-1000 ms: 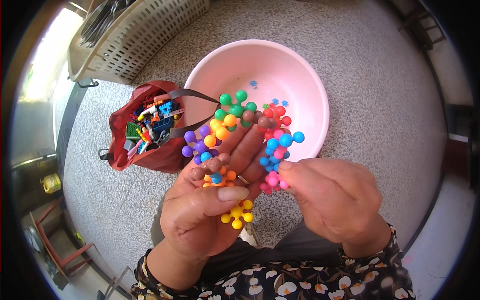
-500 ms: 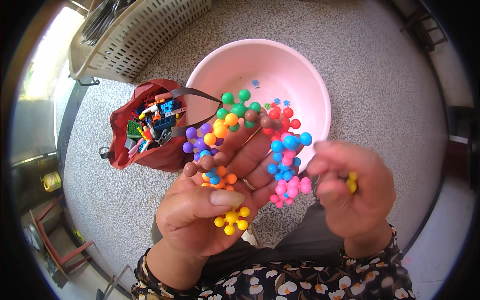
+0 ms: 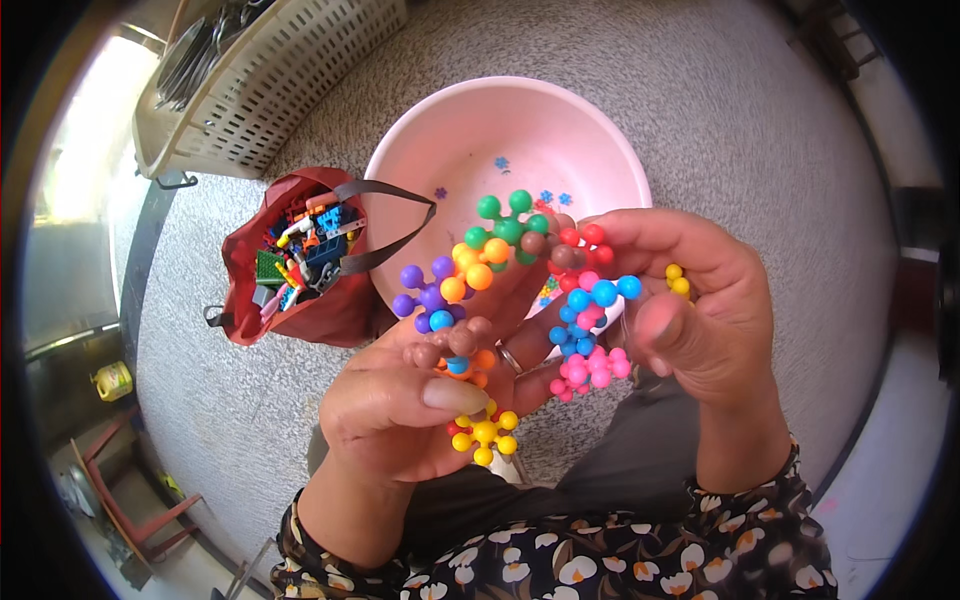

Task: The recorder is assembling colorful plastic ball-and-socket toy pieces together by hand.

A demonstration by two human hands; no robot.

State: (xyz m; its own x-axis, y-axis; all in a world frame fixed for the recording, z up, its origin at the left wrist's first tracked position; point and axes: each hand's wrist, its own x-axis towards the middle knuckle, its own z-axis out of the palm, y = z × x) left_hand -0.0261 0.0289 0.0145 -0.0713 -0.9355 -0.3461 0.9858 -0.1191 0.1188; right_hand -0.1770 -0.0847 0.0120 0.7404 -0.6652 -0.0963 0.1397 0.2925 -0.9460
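A curved chain of knobbed plastic building pieces (image 3: 508,231) in green, orange, purple, brown, red, blue, pink and yellow lies across my left hand (image 3: 400,400). The left thumb presses on it just above the yellow star-shaped piece (image 3: 484,433) at its lower end. My right hand (image 3: 715,310) is at the chain's right side, its index fingertip by the red piece (image 3: 592,234) and its thumb near the blue and pink ones. Tucked in the right hand's curled fingers is a small yellow knobbed piece (image 3: 678,280), only partly showing.
Behind the hands stands a pink basin (image 3: 420,130) with a few tiny flower-shaped pieces inside. To its left sits a red bag (image 3: 330,325) full of mixed toy bricks, one handle reaching over the basin's rim. A cream perforated basket (image 3: 265,90) is at the far left.
My right hand has come left and up to the chain's right side, still with the yellow piece. The left hand and chain have shifted slightly right, and the chain is turned a little.
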